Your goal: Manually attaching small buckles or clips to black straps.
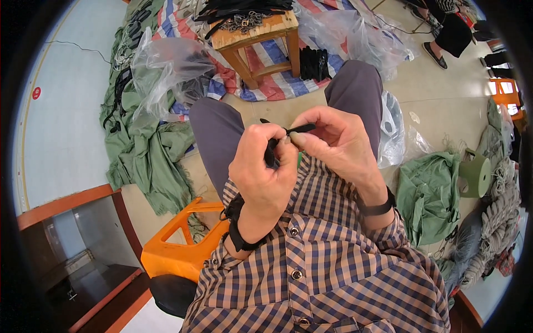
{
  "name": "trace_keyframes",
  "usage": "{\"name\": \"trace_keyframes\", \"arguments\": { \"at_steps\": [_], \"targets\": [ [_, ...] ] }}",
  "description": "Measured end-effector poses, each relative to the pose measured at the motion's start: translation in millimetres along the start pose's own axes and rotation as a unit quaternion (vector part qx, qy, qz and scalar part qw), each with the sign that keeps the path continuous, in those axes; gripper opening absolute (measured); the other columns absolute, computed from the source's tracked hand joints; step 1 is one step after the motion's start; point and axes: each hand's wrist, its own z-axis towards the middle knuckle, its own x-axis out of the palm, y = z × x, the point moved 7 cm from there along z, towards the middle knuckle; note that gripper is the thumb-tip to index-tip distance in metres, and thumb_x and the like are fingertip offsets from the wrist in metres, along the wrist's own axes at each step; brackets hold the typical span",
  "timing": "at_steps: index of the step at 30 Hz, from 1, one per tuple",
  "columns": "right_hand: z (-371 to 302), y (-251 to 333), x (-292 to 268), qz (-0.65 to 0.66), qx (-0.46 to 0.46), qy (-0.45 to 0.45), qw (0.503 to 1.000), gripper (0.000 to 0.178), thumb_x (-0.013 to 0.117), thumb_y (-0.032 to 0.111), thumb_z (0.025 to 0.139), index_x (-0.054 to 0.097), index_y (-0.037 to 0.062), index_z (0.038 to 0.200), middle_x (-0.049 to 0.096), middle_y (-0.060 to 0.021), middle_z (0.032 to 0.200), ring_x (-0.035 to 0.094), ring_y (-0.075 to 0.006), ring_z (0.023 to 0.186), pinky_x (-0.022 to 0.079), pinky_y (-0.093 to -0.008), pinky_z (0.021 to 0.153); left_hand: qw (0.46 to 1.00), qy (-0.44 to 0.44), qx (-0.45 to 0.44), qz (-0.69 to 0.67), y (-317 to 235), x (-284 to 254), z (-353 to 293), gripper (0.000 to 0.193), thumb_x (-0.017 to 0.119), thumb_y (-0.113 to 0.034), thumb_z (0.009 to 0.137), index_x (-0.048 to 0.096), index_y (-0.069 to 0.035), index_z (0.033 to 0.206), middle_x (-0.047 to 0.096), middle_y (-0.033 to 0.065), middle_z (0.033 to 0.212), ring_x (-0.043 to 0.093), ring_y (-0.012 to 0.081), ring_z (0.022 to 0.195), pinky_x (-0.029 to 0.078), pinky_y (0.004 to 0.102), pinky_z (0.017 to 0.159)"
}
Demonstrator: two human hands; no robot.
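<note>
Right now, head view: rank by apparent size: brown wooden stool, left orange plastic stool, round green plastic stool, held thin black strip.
1. Brown wooden stool, left orange plastic stool: too alike to rank.
2. Round green plastic stool
3. Thin black strip, partly hidden

A pale bluish wall (61,133) rises to the left with a round red mark (36,93) on it, reddish-brown wood trim (69,205) below. I see smooth beige floor (438,105), partly covered by a red, white and blue striped sheet (272,91), where a worn wooden stool (295,55) stands. An orange plastic stool (161,252) sits lower left, a green stool (476,176) at right, all in bright light
</note>
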Motion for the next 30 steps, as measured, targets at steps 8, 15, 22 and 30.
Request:
{"name": "trace_keyframes", "arguments": {
  "at_steps": [8,15,22,30],
  "targets": [
    [-3.1,-1.4,-1.4,-0.021,-0.007,-0.026,0.999,0.015,0.062,0.005,0.081,0.060,-0.0041,0.093,0.062,-0.0033,0.081,0.058,-0.0068,0.080,0.050,-0.0237,0.075,0.994,0.052,-0.089,-0.026,8.1,7.0,-6.5,0.017,0.059,0.006,0.071,0.053,-0.003,0.083,0.054,0.0073,0.072,0.054,0.0180,0.057,0.044,0.0275,0.052],
    [-5.0,8.3,-6.7,-0.165,-0.092,-0.099,0.977,0.014,0.063,0.004,0.078,0.060,-0.0005,0.091,0.062,-0.0108,0.073,0.063,-0.0168,0.069,0.049,-0.0270,0.062,0.971,0.043,-0.172,-0.163,13.8,9.8,-12.1,0.006,0.056,0.001,0.083,0.055,0.000,0.089,0.058,0.0070,0.075,0.059,0.0112,0.063,0.047,0.0231,0.055],
    [-9.9,22.1,-1.3,-0.260,-0.216,-0.105,0.935,0.016,0.064,0.002,0.074,0.059,0.0021,0.088,0.061,-0.0110,0.081,0.061,-0.0260,0.074,0.049,-0.0312,0.063,0.953,0.064,-0.163,-0.246,10.5,10.5,-9.9,0.011,0.053,-0.002,0.088,0.053,0.004,0.098,0.059,0.0085,0.081,0.063,0.0137,0.070,0.049,0.0225,0.061],
    [-12.8,27.2,-4.2,-0.290,-0.279,-0.085,0.911,0.019,0.066,0.001,0.071,0.060,0.0039,0.089,0.062,-0.0091,0.081,0.060,-0.0288,0.079,0.048,-0.0394,0.084,0.901,0.153,-0.261,-0.312,23.9,14.6,-13.0,0.024,0.057,-0.014,0.089,0.054,0.004,0.105,0.064,0.0104,0.089,0.064,0.0149,0.076,0.053,0.0272,0.071]
  ]
}}
